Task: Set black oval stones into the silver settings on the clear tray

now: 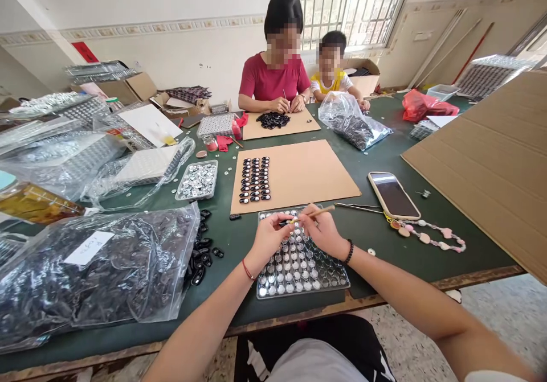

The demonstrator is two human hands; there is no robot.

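right hand (323, 233): grip pinched on thin stick (325, 210), long axis running low-left to high-right, tip toward left hand (268, 238) | left grip narrow, fingertips at stick tip, contents too small to tell | both hands just above tray (261, 294) of round pieces, near counter (376, 234) edge

Single head-worn view, looking forward and down across the green table (376, 234) from its near edge. The wearer's left hand (267, 237) and right hand (325, 231) lie close to the lens, low at centre; two seated people (277, 57) and a barred window (350, 0) mark the far side. Wide-angle field.
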